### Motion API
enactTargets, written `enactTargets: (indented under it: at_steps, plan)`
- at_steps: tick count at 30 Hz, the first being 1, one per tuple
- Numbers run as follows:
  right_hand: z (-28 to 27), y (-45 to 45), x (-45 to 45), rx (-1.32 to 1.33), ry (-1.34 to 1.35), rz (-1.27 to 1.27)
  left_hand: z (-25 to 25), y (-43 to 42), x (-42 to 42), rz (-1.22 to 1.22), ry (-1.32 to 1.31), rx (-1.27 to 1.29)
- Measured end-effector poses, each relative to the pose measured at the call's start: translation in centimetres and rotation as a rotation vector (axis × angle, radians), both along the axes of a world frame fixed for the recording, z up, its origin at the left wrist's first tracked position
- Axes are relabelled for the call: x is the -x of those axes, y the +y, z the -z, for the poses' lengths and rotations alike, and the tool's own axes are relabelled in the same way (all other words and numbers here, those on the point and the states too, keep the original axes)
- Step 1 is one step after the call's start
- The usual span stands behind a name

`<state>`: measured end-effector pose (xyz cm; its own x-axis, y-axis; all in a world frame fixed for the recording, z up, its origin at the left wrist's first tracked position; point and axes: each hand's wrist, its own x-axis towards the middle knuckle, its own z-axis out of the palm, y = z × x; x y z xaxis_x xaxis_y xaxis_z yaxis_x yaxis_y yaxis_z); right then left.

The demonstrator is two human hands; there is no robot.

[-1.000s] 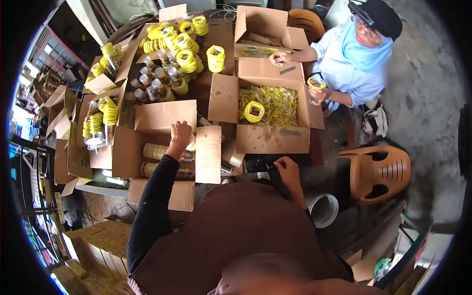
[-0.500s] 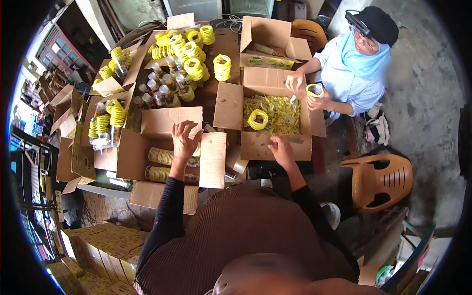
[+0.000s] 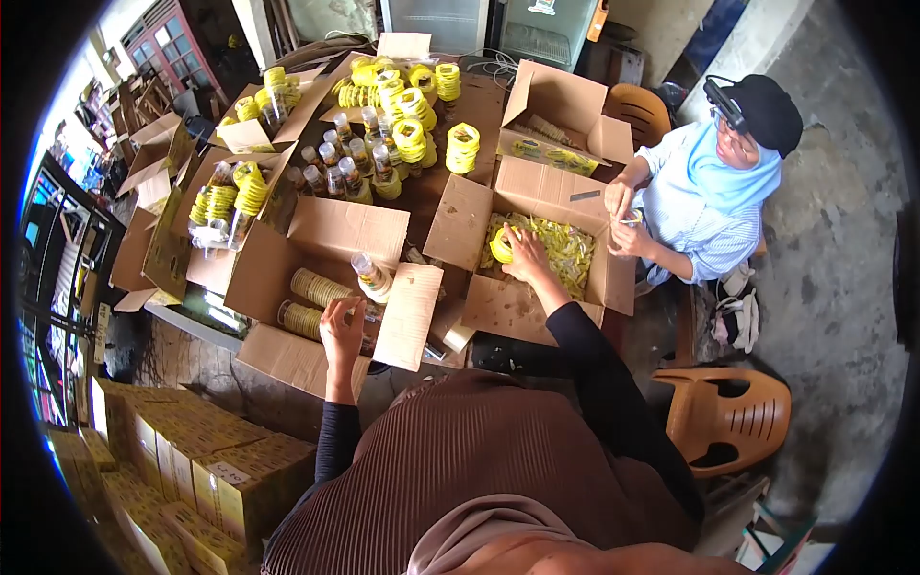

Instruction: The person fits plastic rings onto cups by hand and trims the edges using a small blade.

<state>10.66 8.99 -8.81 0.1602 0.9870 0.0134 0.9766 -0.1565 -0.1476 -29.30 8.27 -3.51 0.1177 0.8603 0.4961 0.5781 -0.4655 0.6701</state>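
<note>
My right hand [image 3: 525, 257] reaches into the cardboard box of small yellow packets [image 3: 572, 254]. Its fingers are wrapped round a yellow ring-shaped bundle [image 3: 500, 244] resting on the packets. My left hand [image 3: 342, 331] is over the near edge of another open box [image 3: 259, 273], fingertips drawn together. Whether anything is between them I cannot make out. Inside that box, pale ringed stacks [image 3: 318, 286] lie on their sides. A clear plastic tube [image 3: 364, 265] with a pale ringed lower part stands upright beyond my left hand.
Clear tubes [image 3: 350, 172] and yellow ring stacks [image 3: 410, 139] crowd the table's far side. Across the packet box a co-worker [image 3: 709, 182] holds a small item in both hands. An orange chair [image 3: 733, 422] stands at right; stacked cartons [image 3: 211, 460] fill the lower left.
My right hand has moved from the packet box's near flap onto the yellow bundle. My left hand has drawn back from the clear tube. The co-worker's hands have come together. The view has shifted.
</note>
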Motion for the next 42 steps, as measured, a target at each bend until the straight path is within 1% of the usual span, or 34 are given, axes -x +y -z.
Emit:
enactTargets:
  at_steps: [3,5,6,9,11,13,14,15,16,17,20,22,24,25,26,28,31,33,34,35,37,40,42]
  plan:
    - [-1.2,0.3,-0.9,0.012,-0.007,-0.017,-0.2,-1.1,-1.0,-0.022,-0.021,0.045]
    - [-2.0,0.4,-1.2,0.135,0.108,0.022,-0.5,-1.7,-2.6,0.026,-0.075,0.096]
    - [-2.1,0.3,-1.3,0.107,0.134,-0.012,-0.7,-1.8,-3.6,0.057,-0.051,0.065]
    - [-0.5,0.3,-1.9,0.069,0.168,-0.055,-0.8,-1.8,-7.8,0.183,0.011,-0.052]
    - [-0.1,0.2,-2.1,0.028,0.245,-0.047,-1.0,-2.0,-11.3,0.301,-0.017,-0.023]
    - [-1.7,-0.5,-2.0,0.026,0.283,-0.076,-0.3,-1.8,-14.7,0.411,0.033,-0.063]
    - [-2.1,-1.3,-1.7,-0.109,0.340,-0.106,-0.1,-1.7,-16.4,0.451,0.079,-0.032]
    - [-3.0,-2.0,-1.4,-0.202,0.340,-0.146,-0.2,-1.6,-18.0,0.492,0.125,-0.001]
    - [-3.2,-2.4,-1.4,-0.240,0.344,-0.162,-0.5,-1.5,-19.6,0.516,0.209,0.019]
    - [-3.6,-2.8,-1.4,-0.279,0.346,-0.176,-0.3,-1.1,-21.0,0.537,0.215,-0.031]
    - [-4.7,-4.4,-1.3,-0.306,0.398,-0.135,0.6,-0.7,-24.7,0.519,0.189,0.010]
    - [-5.3,-5.7,-1.1,-0.277,0.437,-0.067,2.2,0.2,-26.2,0.550,0.206,-0.019]
    - [-4.6,-6.6,-1.4,-0.304,0.425,-0.034,3.2,0.4,-27.2,0.553,0.227,-0.074]
    - [-4.3,-7.0,-1.6,-0.322,0.411,-0.018,3.4,0.4,-27.5,0.572,0.235,-0.076]
    - [-3.9,-7.3,-1.7,-0.278,0.427,0.057,3.8,0.3,-27.8,0.586,0.257,-0.058]
    - [-3.3,-8.1,-2.0,-0.292,0.426,0.090,4.3,0.2,-28.4,0.619,0.288,-0.041]
    - [-2.6,-9.1,-2.4,-0.337,0.425,0.148,5.8,0.3,-29.5,0.674,0.272,-0.102]
    - [-2.6,-9.8,-2.9,-0.368,0.429,0.191,7.4,0.8,-30.4,0.689,0.220,-0.175]
    - [-3.4,-10.2,-3.3,-0.419,0.443,0.191,8.3,1.1,-30.0,0.662,0.213,-0.069]
    - [-4.1,-10.7,-3.8,-0.469,0.454,0.189,9.2,1.3,-29.6,0.554,0.175,0.026]
    - [-7.2,-11.8,-4.7,-0.465,0.407,0.205,10.4,2.6,-28.2,0.496,0.212,0.092]
    - [-7.2,-12.9,-6.6,-0.478,0.475,0.173,10.7,3.3,-27.6,0.406,0.298,0.146]
    - [-6.7,-13.5,-7.7,-0.548,0.614,0.114,10.4,3.2,-27.6,0.365,0.339,0.163]
